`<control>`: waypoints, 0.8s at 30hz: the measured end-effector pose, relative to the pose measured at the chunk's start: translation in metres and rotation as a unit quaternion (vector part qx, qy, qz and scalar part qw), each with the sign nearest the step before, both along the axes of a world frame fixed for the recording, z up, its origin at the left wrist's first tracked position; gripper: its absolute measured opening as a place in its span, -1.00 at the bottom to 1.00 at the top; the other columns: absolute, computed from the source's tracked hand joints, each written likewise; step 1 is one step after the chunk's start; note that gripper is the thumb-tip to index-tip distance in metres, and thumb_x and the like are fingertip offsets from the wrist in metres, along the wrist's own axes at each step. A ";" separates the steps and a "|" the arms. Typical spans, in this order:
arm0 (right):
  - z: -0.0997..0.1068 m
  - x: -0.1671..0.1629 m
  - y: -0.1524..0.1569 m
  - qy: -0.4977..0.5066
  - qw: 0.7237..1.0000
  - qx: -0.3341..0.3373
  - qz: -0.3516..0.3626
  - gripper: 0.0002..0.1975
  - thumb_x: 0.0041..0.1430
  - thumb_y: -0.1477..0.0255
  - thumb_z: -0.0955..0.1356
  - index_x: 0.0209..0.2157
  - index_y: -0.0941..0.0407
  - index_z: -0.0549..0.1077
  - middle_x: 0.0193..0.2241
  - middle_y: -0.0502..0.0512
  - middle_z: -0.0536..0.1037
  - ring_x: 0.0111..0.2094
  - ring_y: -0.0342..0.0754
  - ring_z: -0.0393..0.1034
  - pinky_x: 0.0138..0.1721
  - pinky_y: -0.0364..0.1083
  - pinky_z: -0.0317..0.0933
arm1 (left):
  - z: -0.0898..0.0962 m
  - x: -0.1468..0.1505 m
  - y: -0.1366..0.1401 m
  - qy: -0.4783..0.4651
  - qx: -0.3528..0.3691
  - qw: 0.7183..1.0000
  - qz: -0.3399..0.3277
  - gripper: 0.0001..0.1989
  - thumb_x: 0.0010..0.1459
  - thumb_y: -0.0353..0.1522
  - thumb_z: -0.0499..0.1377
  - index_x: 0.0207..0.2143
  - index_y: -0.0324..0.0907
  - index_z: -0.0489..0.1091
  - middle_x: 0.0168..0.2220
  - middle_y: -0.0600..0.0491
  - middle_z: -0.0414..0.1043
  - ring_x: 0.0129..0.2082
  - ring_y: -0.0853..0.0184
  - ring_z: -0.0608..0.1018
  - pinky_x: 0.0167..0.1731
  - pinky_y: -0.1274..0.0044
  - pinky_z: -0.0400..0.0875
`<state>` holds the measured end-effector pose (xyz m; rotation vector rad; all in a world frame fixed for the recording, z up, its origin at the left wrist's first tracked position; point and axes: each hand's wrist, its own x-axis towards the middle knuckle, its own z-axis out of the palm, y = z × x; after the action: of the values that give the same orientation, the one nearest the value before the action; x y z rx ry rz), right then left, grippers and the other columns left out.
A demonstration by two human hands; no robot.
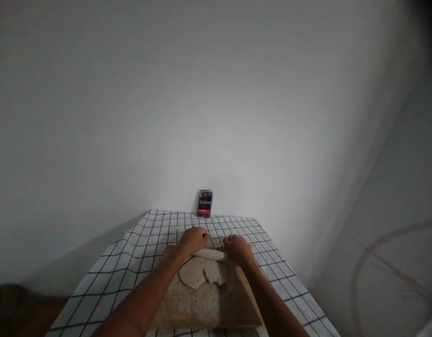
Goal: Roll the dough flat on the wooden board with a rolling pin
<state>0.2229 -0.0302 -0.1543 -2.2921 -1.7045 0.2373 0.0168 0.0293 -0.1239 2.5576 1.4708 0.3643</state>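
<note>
A pale, floury rolling pin (210, 254) lies across the far part of a wooden board (191, 309). My left hand (194, 239) is closed around its left end, and my right hand (238, 247) is closed around its right end. Just on the near side of the pin, a flattened sheet of dough (196, 272) rests on the board, with a split in its near edge. Flour dusts the board's nearer half. The pin's two ends are hidden inside my fists.
A white tablecloth with dark checks (110, 267) covers the table under the board. A phone-like upright object (204, 203), its front blurred, leans on the white wall (216, 117) at the table's far edge. Something brown (36, 313) shows at lower left.
</note>
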 end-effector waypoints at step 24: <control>-0.016 -0.012 -0.043 -0.091 0.985 0.046 0.139 -0.60 0.66 0.34 0.18 0.12 0.07 0.64 0.13 0.36 0.71 0.24 0.22 0.60 0.10 0.08 0.51 | -0.019 -0.014 -0.019 0.110 0.039 0.993 0.021 -0.60 0.53 -0.35 0.01 0.03 -0.07 0.69 0.14 -0.09 0.76 0.19 0.08 0.68 0.20 0.32 0.54</control>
<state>0.2109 -0.0733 -0.1702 -2.0599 -2.0822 0.0029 0.0027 0.0102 -0.1433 2.7063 1.6148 0.1520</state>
